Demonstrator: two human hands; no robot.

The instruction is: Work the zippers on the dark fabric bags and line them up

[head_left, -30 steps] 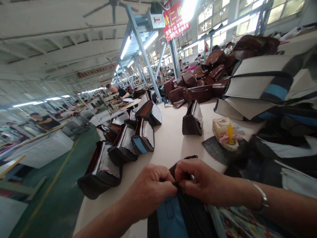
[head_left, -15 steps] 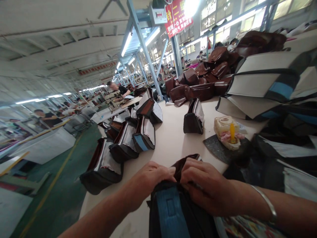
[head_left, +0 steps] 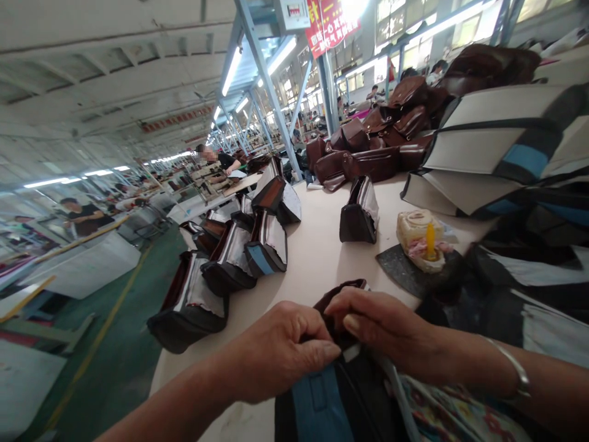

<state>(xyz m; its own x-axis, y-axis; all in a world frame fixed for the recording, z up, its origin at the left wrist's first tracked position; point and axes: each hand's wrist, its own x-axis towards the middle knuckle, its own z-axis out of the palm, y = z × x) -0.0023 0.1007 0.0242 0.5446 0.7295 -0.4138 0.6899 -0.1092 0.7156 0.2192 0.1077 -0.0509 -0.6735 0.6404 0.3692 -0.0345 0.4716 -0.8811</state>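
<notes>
Both my hands grip a dark bag (head_left: 354, 408) with a blue strap patch (head_left: 319, 408) at the near edge of the beige table (head_left: 317, 258). My left hand (head_left: 280, 353) is curled shut on the bag's upper edge, thumb pressed against the fabric. My right hand (head_left: 381, 328) pinches the same edge from the right, fingers closed over the dark brown rim (head_left: 338, 301). A silver bangle (head_left: 518, 371) sits on my right wrist.
A row of unfinished brown bags (head_left: 230, 264) lines the table's left edge. One bag (head_left: 359, 215) stands mid-table. A cream block with a yellow tool (head_left: 421, 236) lies on a dark pad. Stacked panels (head_left: 488, 153) and brown bags (head_left: 381, 153) fill the right. Workers sit at the far left.
The bag has turned slightly and my left thumb has come over its edge; my right hand has slid a little right along the rim. The view has tilted slightly.
</notes>
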